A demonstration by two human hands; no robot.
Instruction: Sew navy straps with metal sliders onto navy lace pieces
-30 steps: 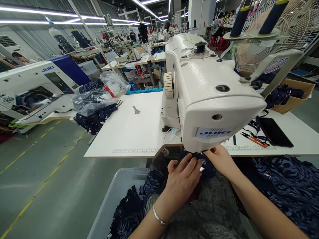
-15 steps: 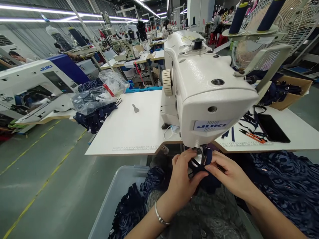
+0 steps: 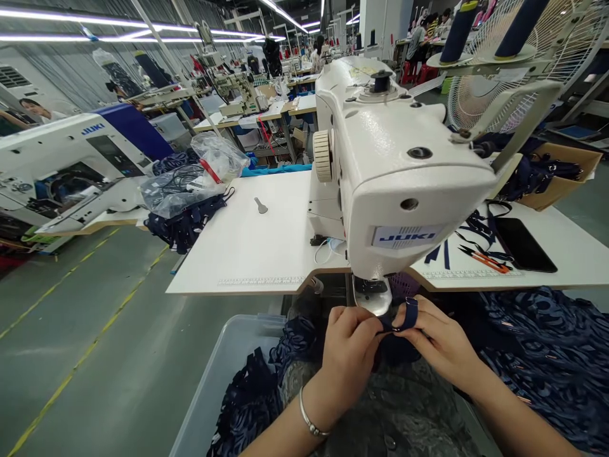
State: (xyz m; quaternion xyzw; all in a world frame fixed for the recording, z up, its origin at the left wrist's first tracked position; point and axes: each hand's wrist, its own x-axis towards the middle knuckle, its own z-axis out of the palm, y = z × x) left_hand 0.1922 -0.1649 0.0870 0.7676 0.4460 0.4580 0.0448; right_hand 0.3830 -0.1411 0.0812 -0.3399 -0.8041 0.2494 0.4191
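Observation:
Just in front of the metal work plate of a white sewing machine (image 3: 409,171), both hands pinch a narrow navy strap (image 3: 409,314). My left hand (image 3: 349,346) is closed on the strap's left part, its fingers bent over it. My right hand (image 3: 440,339) grips the looped part, which stands up between thumb and fingers and carries a small ring or slider. The hands nearly meet. Dark navy fabric (image 3: 402,349) hangs below them, partly hidden by the fingers. Above the strap, the machine's shiny plate (image 3: 373,298) is uncovered.
A white table (image 3: 252,241) spreads left, with a small metal piece (image 3: 260,205) on it. Orange-handled snips (image 3: 490,260) and a black phone (image 3: 526,244) lie at right. Below left stands a plastic bin (image 3: 204,387) with navy garments. More navy fabric (image 3: 547,355) is piled lower right.
Both hands have drawn the strap off the machine's plate, down and toward me. The strap's loop now stands up in my right hand, and the left fingers have curled in.

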